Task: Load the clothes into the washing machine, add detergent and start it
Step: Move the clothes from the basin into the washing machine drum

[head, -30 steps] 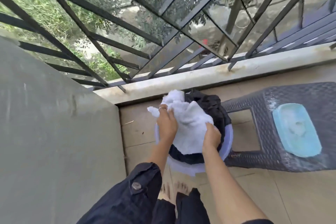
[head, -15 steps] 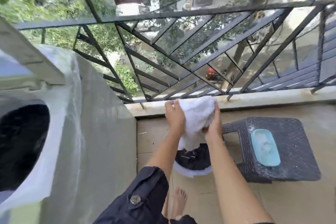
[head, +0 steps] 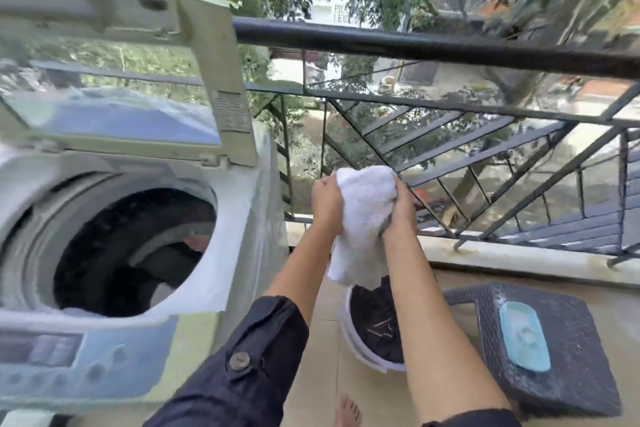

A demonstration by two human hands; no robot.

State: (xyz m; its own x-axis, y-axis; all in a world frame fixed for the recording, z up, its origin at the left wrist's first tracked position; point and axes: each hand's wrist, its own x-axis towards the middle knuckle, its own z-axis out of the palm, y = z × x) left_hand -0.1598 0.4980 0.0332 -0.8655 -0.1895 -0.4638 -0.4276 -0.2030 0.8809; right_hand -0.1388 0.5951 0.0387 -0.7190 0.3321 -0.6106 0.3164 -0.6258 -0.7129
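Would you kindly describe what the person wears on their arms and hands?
The left sleeve is dark, rolled to the elbow, with a round button. Only the edge of the dark right sleeve shows. The left hand and right hand are ungloved.

There is one camera, worn on the person's head. It looks forward and down from up close. The left hand (head: 327, 199), right hand (head: 398, 215) and white cloth (head: 363, 218) sit mid-picture. The washing machine (head: 221, 253) fills the left, the railing (head: 450, 48) crosses the top, and the floor (head: 311, 378) lies below.
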